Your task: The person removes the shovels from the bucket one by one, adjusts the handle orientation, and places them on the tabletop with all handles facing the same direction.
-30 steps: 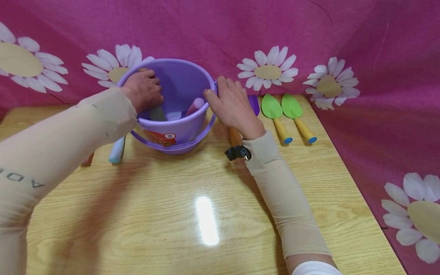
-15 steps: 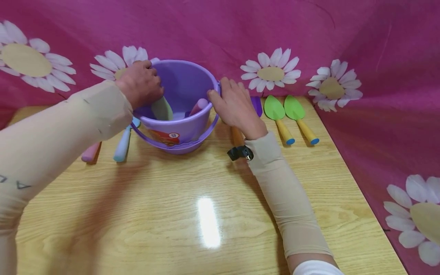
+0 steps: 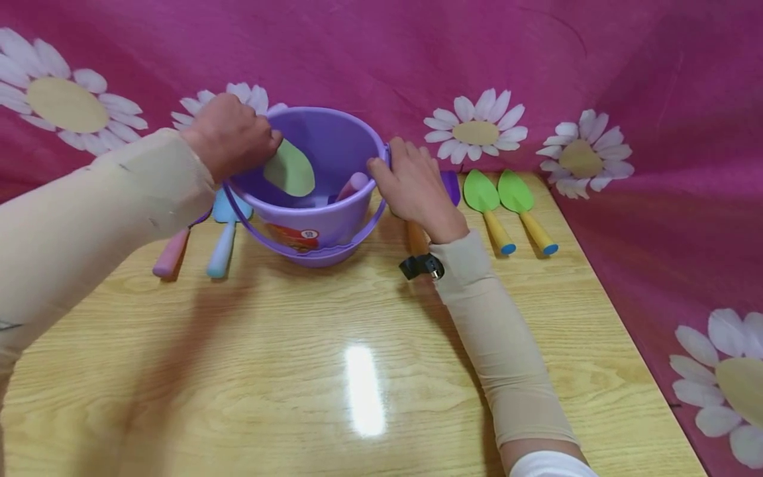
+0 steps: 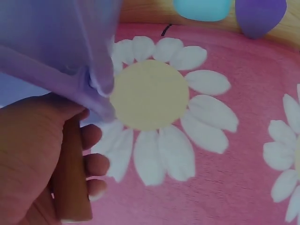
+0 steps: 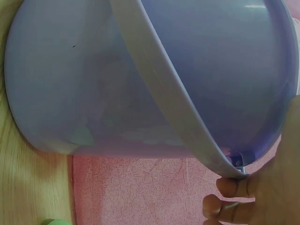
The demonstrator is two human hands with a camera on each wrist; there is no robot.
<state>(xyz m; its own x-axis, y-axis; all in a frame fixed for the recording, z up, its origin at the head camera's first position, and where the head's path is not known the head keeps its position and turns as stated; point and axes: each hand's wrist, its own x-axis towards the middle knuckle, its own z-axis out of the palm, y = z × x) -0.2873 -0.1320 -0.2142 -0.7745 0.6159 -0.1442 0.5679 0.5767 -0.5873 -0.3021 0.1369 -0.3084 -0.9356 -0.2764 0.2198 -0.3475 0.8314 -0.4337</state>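
Note:
A purple toy bucket (image 3: 340, 224) stands at the back of the table, its handle hanging down in front. My left hand (image 3: 229, 136), raised at the bucket's left rim, grips a toy trowel by its orange-brown handle (image 4: 72, 176). The trowel's pale green blade (image 3: 292, 171) points down into the bucket's mouth. With its thumb over the rim and fingers outside, my right hand (image 3: 417, 189) holds the bucket's right side near the handle joint. Inside the bucket a pink tool handle (image 3: 354, 185) leans against the right wall.
Left of the bucket lie a pink-handled tool (image 3: 171, 255) and a light blue shovel (image 3: 223, 246). To the right are a purple blade (image 3: 451, 187), an orange handle (image 3: 416, 238) partly behind my right wrist, and two green trowels (image 3: 492, 215) with yellow handles. A flowered pink cloth (image 3: 381, 59) hangs behind.
My left hand has risen up and left from inside the bucket, bringing the green trowel blade up into view. The right hand stays on the rim. The view has shifted slightly.

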